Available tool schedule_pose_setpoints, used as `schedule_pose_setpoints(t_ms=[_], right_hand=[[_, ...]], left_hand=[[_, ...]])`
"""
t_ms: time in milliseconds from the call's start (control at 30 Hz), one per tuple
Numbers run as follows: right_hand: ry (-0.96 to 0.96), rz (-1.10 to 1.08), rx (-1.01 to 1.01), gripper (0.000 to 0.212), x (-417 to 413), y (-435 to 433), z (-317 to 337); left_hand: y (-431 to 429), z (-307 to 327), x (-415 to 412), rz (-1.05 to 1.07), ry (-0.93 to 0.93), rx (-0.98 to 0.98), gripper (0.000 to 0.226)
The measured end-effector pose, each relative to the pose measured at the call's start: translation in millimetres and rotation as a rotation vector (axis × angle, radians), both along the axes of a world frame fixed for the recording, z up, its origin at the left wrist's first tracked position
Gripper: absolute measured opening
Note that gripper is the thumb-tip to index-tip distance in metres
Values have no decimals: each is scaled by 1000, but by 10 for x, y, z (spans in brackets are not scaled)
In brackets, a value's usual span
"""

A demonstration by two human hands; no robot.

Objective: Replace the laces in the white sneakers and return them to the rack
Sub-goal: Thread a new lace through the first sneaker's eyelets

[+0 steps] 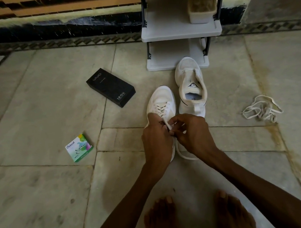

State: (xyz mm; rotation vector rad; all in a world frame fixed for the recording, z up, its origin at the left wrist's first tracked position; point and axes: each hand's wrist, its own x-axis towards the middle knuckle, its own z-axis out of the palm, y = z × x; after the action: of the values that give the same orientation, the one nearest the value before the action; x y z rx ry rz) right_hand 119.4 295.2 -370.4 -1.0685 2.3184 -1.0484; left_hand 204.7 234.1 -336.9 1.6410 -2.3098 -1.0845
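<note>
A white sneaker (161, 101) with a lace threaded through its eyelets lies on the floor, toe pointing away. My left hand (156, 141) and my right hand (192, 133) meet over its collar, each pinching the white lace (166, 125). A loop of that lace (187, 157) trails on the floor below my right hand. The second white sneaker (191, 85) stands beside it to the right with no lace, its tongue up. A loose pile of white laces (262, 109) lies on the floor at the right.
A white and black shoe rack (180, 34) stands against the wall, with a shoe brush (202, 6) on its middle shelf. A black phone box (111, 87) and a small green Odonil box (79, 147) lie on the stone floor at left. My bare feet (197, 216) show at the bottom.
</note>
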Motion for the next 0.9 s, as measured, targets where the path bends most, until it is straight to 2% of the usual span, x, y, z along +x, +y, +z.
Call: schedule_pose_setpoints(t_ms=[133,300,467,567,733,900], right_hand=[[-53,30,37,21,-96,-46,13],[-155,22,-76,14,-139,-29,-26],[-128,0,-99,17,-127,-56,-66],[-87,-2,-91,16,-119,-96,-48],[-123,9,-72,5,-159,-130,-29],[-103,36,-35,17,-187,-138,-68]], left_hand=[[-59,40,13,-48,69,-67,52],[-75,64,-30,-88,42,-38,50],[-223,32,-78,-18,80,228,42],[-269,27,-91,23,111,289,39],[-314,-17,-80,-60,56,167,43],[-369,-24,-27,-116,14,-45,49]])
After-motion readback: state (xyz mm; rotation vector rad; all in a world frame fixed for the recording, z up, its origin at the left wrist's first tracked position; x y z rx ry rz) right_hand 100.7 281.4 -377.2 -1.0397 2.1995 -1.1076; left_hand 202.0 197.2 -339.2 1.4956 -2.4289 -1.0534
